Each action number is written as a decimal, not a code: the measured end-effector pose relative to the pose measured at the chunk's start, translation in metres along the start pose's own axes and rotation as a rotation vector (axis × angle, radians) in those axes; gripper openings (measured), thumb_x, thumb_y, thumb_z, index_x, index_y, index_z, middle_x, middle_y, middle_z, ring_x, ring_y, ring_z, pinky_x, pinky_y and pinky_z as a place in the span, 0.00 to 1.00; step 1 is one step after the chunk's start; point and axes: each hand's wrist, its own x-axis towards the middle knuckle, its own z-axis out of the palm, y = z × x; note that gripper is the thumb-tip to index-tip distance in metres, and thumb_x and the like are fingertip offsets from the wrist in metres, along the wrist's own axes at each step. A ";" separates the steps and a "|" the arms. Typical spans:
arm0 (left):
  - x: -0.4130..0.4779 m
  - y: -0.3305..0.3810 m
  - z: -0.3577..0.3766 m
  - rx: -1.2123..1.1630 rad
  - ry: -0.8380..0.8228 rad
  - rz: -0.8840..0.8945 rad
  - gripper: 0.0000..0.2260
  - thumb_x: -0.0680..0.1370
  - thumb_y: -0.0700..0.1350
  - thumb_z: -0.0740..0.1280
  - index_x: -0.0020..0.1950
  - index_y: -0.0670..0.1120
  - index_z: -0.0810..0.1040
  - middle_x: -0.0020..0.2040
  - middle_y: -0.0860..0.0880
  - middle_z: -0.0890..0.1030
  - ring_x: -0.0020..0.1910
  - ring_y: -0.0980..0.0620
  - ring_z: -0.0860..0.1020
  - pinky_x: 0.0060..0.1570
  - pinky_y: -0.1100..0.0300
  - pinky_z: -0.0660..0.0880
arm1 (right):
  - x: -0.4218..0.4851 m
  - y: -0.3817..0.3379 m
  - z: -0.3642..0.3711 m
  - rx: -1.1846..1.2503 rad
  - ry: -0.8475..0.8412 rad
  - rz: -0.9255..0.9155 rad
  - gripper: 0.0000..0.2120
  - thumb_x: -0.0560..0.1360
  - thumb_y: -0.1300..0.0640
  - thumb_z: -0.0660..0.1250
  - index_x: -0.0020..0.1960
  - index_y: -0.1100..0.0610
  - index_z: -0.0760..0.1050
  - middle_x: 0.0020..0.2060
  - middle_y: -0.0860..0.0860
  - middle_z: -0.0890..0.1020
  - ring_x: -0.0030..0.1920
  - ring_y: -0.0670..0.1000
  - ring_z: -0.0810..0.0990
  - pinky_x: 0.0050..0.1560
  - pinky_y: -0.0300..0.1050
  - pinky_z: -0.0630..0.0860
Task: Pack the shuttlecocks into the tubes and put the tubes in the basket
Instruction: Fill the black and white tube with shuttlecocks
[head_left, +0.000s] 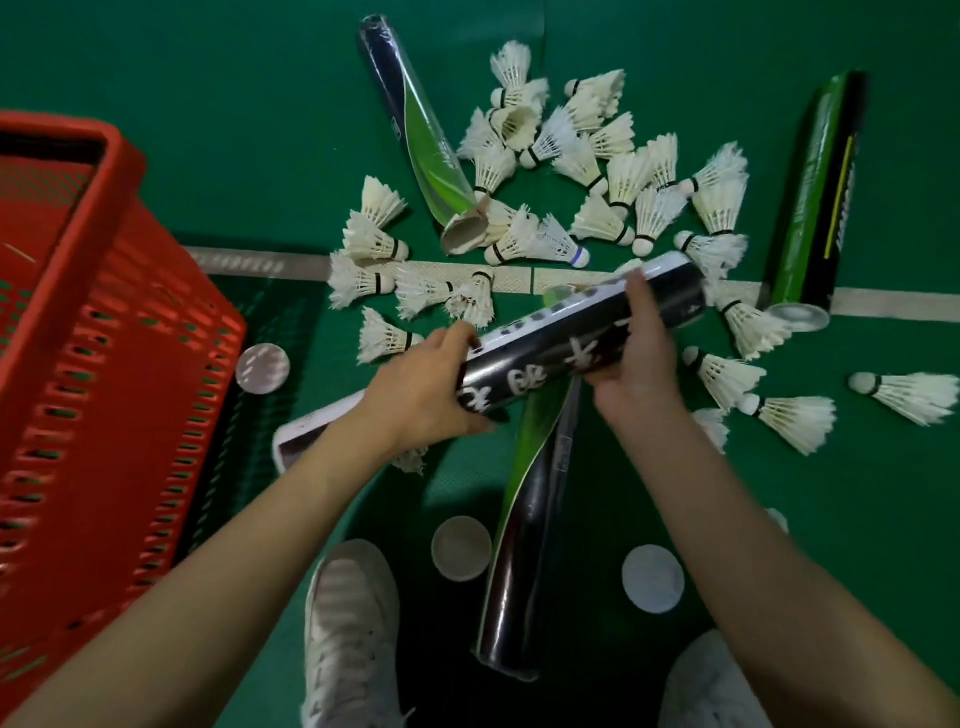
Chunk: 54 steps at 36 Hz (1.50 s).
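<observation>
I hold a black tube with white characters (545, 358) crosswise above the green floor. My left hand (426, 389) grips its near end and my right hand (636, 343) wraps around its middle. Several white feather shuttlecocks (597, 171) lie scattered on the floor beyond the tube and to its right. A red plastic basket (104, 322) stands at the left. Another tube, white-edged (311, 431), lies partly hidden under my left forearm.
Three more tubes lie on the floor: a black-green one at top centre (415, 124), one at the right (821, 197) and one between my arms (530, 530). Round white lids (461, 548) (653, 578) (263, 368) lie nearby. My white shoes (353, 634) are at the bottom.
</observation>
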 end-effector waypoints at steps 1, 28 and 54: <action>0.003 0.006 0.001 -0.010 0.008 0.014 0.43 0.64 0.58 0.77 0.71 0.51 0.58 0.65 0.48 0.72 0.57 0.46 0.75 0.51 0.53 0.74 | -0.004 0.009 0.002 -0.017 0.000 0.012 0.33 0.68 0.48 0.74 0.68 0.55 0.65 0.53 0.57 0.82 0.48 0.57 0.83 0.51 0.59 0.79; -0.016 0.018 0.049 0.192 -0.048 0.013 0.44 0.66 0.50 0.76 0.75 0.52 0.53 0.64 0.45 0.69 0.58 0.41 0.72 0.52 0.50 0.71 | 0.030 0.002 -0.138 -1.472 0.292 -0.447 0.27 0.74 0.67 0.64 0.70 0.64 0.59 0.68 0.64 0.60 0.61 0.64 0.68 0.58 0.50 0.68; -0.034 -0.001 0.053 0.147 0.071 -0.009 0.43 0.64 0.51 0.76 0.74 0.50 0.58 0.60 0.45 0.71 0.55 0.40 0.74 0.50 0.50 0.73 | -0.013 -0.014 -0.082 -0.677 -0.176 -0.562 0.11 0.82 0.58 0.55 0.63 0.52 0.65 0.53 0.51 0.77 0.44 0.48 0.81 0.53 0.43 0.77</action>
